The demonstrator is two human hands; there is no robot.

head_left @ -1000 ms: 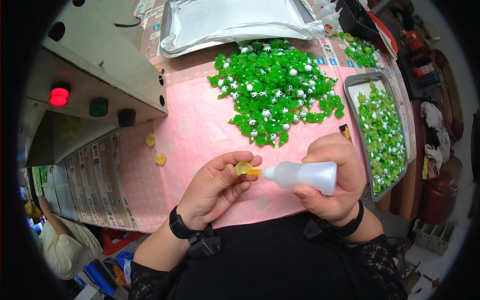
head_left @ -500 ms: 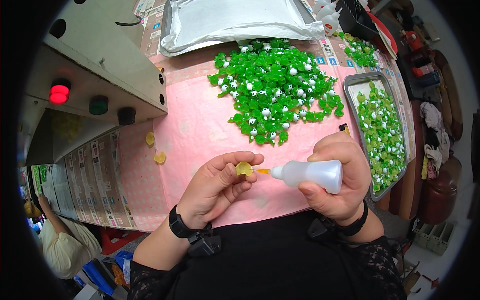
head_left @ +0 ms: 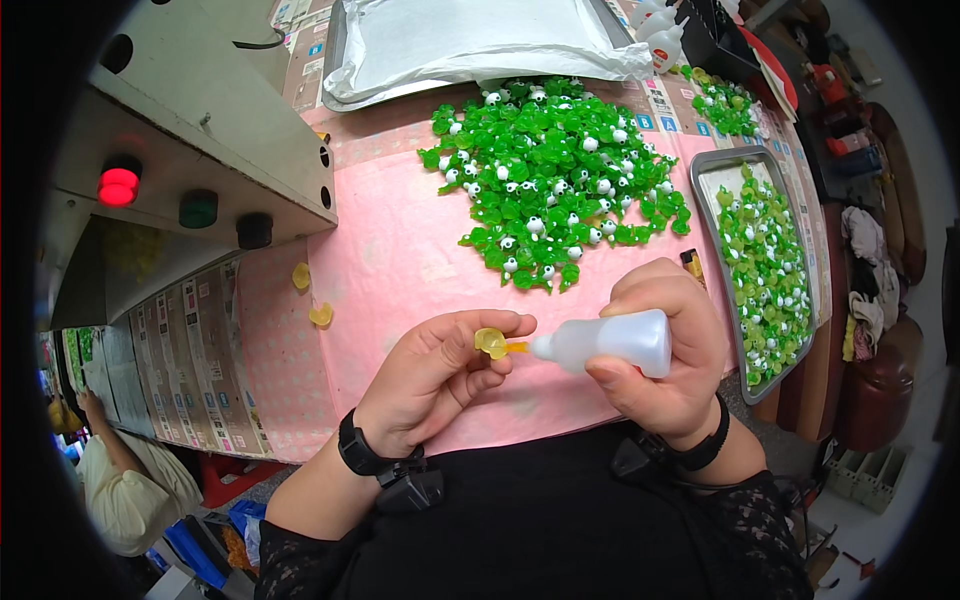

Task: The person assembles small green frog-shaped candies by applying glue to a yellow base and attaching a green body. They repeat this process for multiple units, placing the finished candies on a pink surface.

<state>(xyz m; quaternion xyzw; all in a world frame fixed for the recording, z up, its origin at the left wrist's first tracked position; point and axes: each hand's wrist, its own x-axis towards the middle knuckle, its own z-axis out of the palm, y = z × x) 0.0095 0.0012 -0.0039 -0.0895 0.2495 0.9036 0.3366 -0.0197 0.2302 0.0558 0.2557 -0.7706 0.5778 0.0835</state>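
Between thumb and fingers, my left hand [head_left: 438,372] pinches a small translucent yellow plastic piece [head_left: 491,343], rounded and cup-like. My right hand [head_left: 672,355] is wrapped round a white squeeze bottle [head_left: 615,344], tipped on its side with its nozzle toward the left. The bottle's orange tip [head_left: 517,347] reaches the right edge of the yellow piece; whether it touches I cannot tell. Beyond my hands lies a heap of green plastic pieces [head_left: 560,190] with white eyeball-like balls. Two more yellow pieces [head_left: 320,316] lie on the pink sheet at the left.
A metal tray [head_left: 700,190] of green and yellow pieces stands at the right. At the back is a paper-lined tray [head_left: 470,40], with white bottles [head_left: 664,46] beside it. A grey machine [head_left: 210,120] with a lit red lamp occupies the left. Another person [head_left: 130,480] is at far left.
My right hand has moved the bottle slightly left, bringing its tip up to the yellow piece. My left hand has barely shifted, and the piece appears slightly turned.
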